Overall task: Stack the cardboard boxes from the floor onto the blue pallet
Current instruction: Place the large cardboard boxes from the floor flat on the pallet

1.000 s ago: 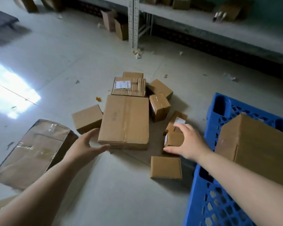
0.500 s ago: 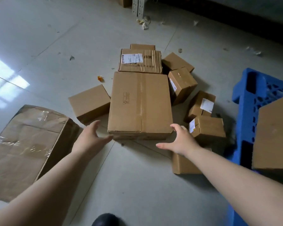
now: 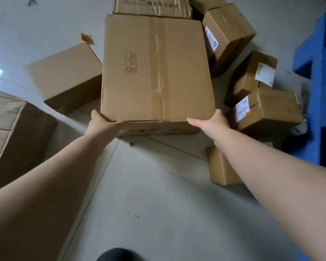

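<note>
**Gripping the large box at its near corners**

Reaching forward over the grey tiled floor (image 3: 149, 194), 2 bare arms meet the near edge of a large flat brown cardboard box (image 3: 156, 68) sealed with tape along its middle. The left hand (image 3: 104, 123) holds the near left corner, thumb laid along the front edge, fingers hidden round the side. The right hand (image 3: 211, 122) holds the near right corner the same way, thumb pointing inward. The box lies on the floor among other boxes.

A small plain carton (image 3: 222, 166) sits just under the right forearm. To the left stands a big taped carton (image 3: 13, 134); to the right, 2 labelled small cartons (image 3: 267, 108). The blue plastic pallet (image 3: 320, 72) rises at the right edge, apart from the held box.
</note>
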`<action>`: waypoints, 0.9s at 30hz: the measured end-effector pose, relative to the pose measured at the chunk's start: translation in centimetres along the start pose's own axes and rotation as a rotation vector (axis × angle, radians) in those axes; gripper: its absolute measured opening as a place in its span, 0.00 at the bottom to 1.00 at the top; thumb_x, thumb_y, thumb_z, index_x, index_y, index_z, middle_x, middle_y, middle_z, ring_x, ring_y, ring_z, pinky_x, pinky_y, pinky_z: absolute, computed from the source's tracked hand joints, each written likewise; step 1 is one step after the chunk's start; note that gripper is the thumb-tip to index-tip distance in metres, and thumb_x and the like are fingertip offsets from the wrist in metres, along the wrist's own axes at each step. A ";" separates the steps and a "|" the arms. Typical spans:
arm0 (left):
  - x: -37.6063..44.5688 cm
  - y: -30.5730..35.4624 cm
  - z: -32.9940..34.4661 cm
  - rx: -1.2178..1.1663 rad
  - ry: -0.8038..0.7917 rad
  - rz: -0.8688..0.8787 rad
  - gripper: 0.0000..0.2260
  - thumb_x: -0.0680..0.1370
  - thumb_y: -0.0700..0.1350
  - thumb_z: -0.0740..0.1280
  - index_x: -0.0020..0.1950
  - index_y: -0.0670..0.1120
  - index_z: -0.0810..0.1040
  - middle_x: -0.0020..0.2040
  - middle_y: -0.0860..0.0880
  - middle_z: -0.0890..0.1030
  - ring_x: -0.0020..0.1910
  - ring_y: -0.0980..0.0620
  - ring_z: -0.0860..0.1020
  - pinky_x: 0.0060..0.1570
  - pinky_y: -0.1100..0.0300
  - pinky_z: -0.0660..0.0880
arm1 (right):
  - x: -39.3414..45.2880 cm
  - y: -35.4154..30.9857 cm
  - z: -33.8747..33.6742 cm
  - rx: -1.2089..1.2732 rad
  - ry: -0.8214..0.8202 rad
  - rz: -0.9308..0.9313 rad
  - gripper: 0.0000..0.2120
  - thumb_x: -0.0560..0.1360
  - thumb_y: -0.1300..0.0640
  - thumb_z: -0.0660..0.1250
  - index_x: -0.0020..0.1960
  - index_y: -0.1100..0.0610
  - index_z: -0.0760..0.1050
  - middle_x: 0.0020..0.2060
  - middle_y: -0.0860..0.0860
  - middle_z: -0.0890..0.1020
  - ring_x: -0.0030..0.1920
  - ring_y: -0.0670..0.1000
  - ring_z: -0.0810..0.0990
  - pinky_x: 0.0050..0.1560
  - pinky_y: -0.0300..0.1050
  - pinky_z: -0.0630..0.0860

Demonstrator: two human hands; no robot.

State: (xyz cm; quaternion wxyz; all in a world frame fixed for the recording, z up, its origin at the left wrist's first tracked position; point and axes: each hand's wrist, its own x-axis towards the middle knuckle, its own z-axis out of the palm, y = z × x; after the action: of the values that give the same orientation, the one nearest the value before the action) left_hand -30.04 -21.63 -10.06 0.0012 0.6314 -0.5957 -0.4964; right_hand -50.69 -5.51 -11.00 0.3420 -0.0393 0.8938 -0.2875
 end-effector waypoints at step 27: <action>-16.0 9.5 -5.2 -0.336 0.083 -0.110 0.15 0.67 0.45 0.75 0.45 0.43 0.71 0.40 0.44 0.76 0.38 0.49 0.76 0.35 0.57 0.73 | -13.5 -1.8 -14.9 0.470 0.135 0.122 0.25 0.67 0.46 0.74 0.56 0.48 0.65 0.46 0.46 0.72 0.44 0.48 0.72 0.44 0.47 0.71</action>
State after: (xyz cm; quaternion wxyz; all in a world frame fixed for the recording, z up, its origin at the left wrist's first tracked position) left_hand -30.65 -15.44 8.22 0.1041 0.6738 -0.4684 -0.5619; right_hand -50.08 3.87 6.84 0.2979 0.1146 0.8240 -0.4681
